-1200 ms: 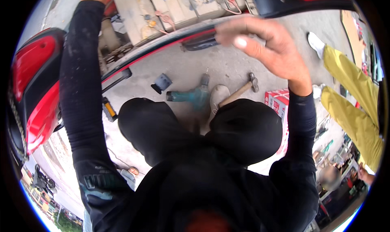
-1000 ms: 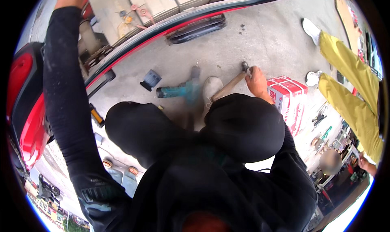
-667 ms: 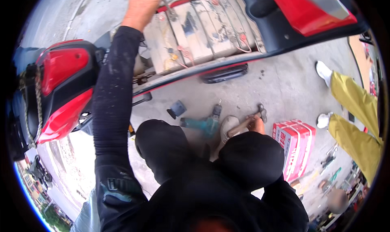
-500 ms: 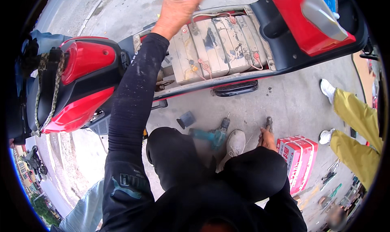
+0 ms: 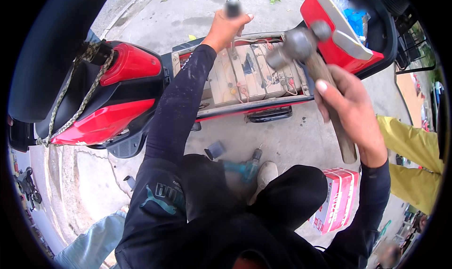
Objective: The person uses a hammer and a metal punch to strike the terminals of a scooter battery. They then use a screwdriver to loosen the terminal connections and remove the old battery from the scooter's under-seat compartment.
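Note:
My right hand (image 5: 351, 104) is closed round the wooden handle of a ball-peen hammer (image 5: 301, 45), raised over the right end of the open battery bay. Beyond the bay's far side, my left hand (image 5: 226, 28) grips an upright tool with a dark, round-ended handle (image 5: 232, 7). Its lower part is hidden, so its kind is unclear. Between the arms lie several grey batteries (image 5: 226, 76) in the floor of a red scooter (image 5: 117, 99), with wires and reddish terminals on top.
On the concrete near my feet lie a teal cordless drill (image 5: 245, 170) and its dark battery pack (image 5: 215, 150). A red and white strapped carton (image 5: 336, 200) stands at my right knee. To the right are a person's yellow trousers (image 5: 409, 146); pale blue trousers (image 5: 89, 240) show lower left.
My right hand has come up from low beside the carton, bringing the hammer above the scooter. My left hand still grips its tool and appears slightly lower and further right in view.

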Demonstrator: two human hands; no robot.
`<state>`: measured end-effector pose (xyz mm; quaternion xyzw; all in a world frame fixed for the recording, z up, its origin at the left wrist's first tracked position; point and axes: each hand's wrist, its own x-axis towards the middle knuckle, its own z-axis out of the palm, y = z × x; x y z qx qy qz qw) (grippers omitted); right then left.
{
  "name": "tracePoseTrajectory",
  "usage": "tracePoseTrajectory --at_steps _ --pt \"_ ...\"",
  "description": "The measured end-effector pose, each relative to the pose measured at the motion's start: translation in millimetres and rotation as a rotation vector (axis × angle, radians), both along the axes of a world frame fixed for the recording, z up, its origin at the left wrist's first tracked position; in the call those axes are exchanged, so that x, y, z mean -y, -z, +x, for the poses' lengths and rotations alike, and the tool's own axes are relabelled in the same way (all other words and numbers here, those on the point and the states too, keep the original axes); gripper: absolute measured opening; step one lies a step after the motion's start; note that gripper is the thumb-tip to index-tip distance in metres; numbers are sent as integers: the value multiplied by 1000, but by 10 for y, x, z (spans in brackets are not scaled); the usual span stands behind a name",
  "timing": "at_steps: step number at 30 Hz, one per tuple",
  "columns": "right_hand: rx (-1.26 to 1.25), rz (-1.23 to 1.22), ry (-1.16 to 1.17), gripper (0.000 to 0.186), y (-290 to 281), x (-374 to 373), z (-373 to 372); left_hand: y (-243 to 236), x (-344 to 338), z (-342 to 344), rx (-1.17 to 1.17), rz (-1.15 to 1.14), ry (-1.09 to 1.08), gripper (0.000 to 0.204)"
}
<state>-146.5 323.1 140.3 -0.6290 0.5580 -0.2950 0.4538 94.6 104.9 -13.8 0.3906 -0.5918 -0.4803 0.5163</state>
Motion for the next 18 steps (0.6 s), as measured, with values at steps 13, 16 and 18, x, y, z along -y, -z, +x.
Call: tracePoseTrajectory --at_steps 13,16,18 --pt "-613 -694 41 31 -805 1083 832 -3 -51 -130 103 -116 37 28" --pt "-813 -637 -205 31 -336 1383 591 6 62 -147 11 -46 61 29" --pt "-807 -758 -172 33 -358 1478 550 -8 60 -119 13 -23 75 29"
